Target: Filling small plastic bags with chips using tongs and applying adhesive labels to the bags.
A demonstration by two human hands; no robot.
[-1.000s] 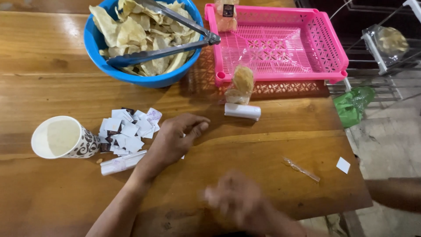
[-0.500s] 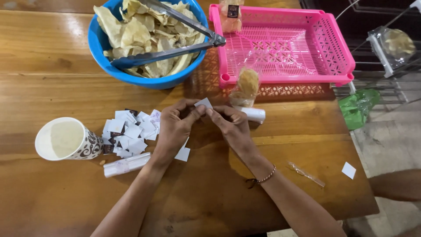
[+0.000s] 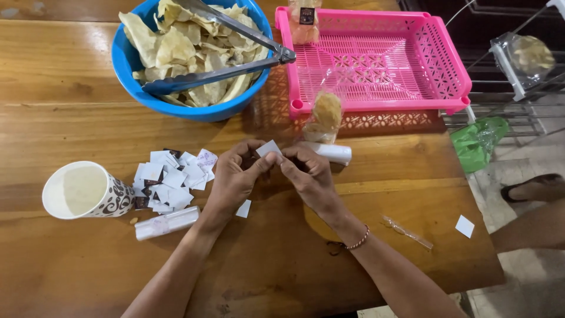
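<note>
Both hands meet mid-frame: my left hand (image 3: 235,176) and right hand (image 3: 309,176) pinch one small white paper square (image 3: 269,148), fingers curled, barely shifted since before.

We note one small white paper label (image 3: 269,147) pinched between the fingertips of the left hand (image 3: 235,179) and the right hand (image 3: 309,176). A pile of labels (image 3: 170,176), white with some dark faces, lies just left of the left hand. One loose label (image 3: 243,208) sits beneath that hand. A clear filled bag (image 3: 323,115) stands just beyond the right hand.
</note>
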